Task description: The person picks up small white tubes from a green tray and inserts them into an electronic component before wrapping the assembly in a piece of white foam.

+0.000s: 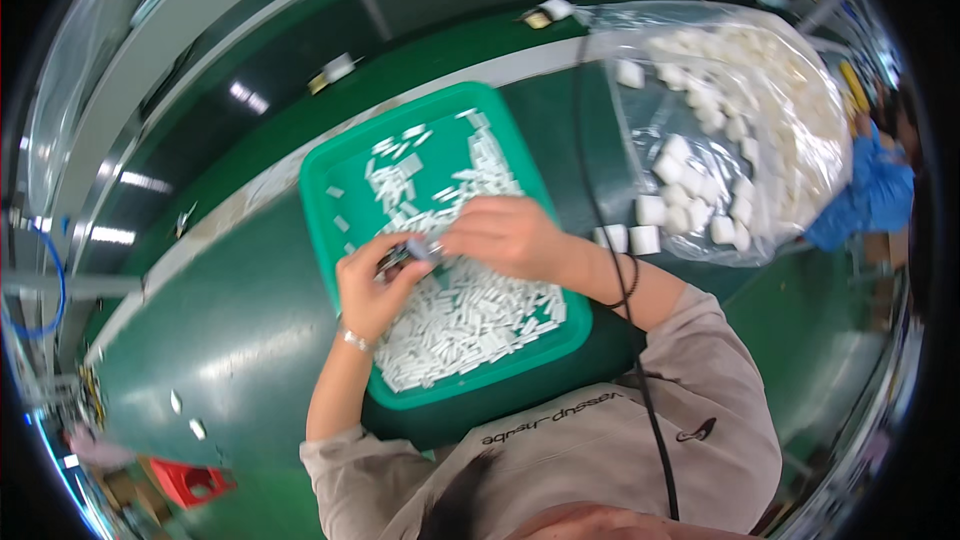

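Over a green tray [425,400] full of small white strip-like pieces [460,330], my two hands meet. My left hand [372,285] is closed around a small part with dark and grey-white sides [405,255]; its exact kind is blurred. Close against that part, my right hand [505,238] has its fingers pinched together at the part's right end. Whatever lies between those right fingertips is too small and hidden to name. Several white pieces lie loose in the tray's far half, and a denser heap fills the near half.
To the right lies a clear plastic bag [790,160] of white blocks, some spilling out [650,210]. A black cable [590,170] hangs down past my right forearm. Beyond the tray runs a green belt [440,35] carrying small white-and-dark parts [338,68]. A red stool [190,483] stands lower left.
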Available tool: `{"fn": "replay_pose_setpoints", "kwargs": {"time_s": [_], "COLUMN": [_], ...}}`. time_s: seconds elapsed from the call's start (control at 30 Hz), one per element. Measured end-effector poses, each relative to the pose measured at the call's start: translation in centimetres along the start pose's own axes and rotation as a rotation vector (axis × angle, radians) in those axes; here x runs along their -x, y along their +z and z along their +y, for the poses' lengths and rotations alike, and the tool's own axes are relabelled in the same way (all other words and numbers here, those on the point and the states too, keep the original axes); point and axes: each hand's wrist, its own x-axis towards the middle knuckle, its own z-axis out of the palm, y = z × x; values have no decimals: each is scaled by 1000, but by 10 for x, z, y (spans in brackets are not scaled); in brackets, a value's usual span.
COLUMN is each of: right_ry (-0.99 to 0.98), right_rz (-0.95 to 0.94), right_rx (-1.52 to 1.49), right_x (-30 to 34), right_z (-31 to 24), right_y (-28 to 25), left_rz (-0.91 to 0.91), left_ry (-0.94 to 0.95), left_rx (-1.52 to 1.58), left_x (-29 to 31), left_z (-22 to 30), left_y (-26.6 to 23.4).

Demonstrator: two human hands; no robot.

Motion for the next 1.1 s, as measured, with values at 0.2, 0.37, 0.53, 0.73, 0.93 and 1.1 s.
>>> {"fn": "replay_pose_setpoints", "kwargs": {"time_s": [0.2, 0.37, 0.53, 0.73, 0.93, 1.1], "right_ry": [111, 733, 1115, 1130, 893, 732], "right_rz": [82, -213, -498, -554, -69, 317], "right_rx": [439, 1193, 979, 1044, 731, -406], "right_x": [-6, 41, 67, 75, 59, 8], "right_z": [-5, 31, 37, 56, 37, 8], "right_y": [-63, -127, -139, -123, -148, -130], "left_rz": [74, 172, 163, 181, 211, 305], "left_ry": [30, -4, -4, -14, 35, 143], "left_rx": [-4, 204, 221, 266, 304, 450], "left_x": [1, -1, -3, -4, -3, -2], "left_z": [-2, -5, -3, 0, 0, -7], "left_y": [14, 10, 12, 15, 14, 12]}}
